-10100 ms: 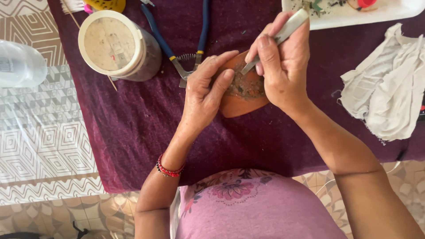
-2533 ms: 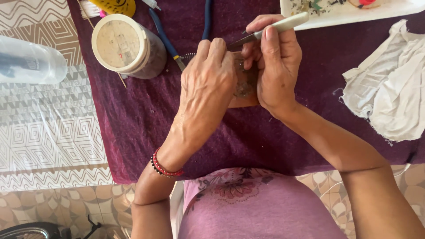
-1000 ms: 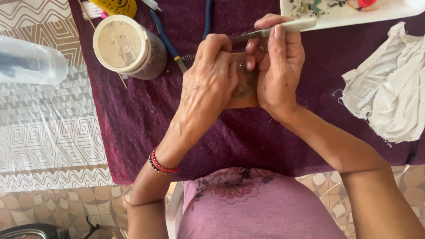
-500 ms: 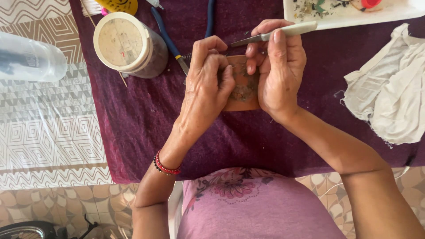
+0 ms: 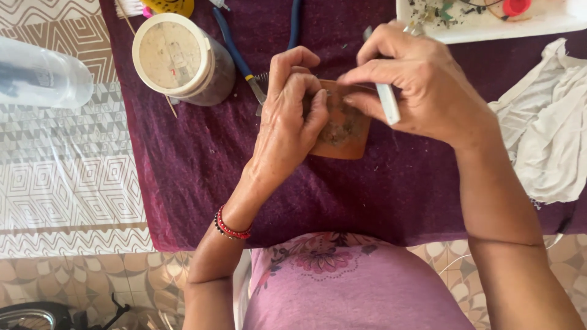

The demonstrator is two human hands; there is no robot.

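While my left hand (image 5: 287, 131) grips the brown rectangular leather piece (image 5: 343, 125), my right hand (image 5: 422, 85) pinches a slim white-handled tool (image 5: 386, 101) over the maroon cloth (image 5: 202, 165).

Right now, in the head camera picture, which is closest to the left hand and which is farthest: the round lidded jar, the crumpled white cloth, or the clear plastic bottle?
1. Round lidded jar: nearest to the left hand, up on the purple mat.
2. Crumpled white cloth: beyond the right hand, at the mat's far edge.
3. Clear plastic bottle: farthest, on the patterned cover beyond the jar.
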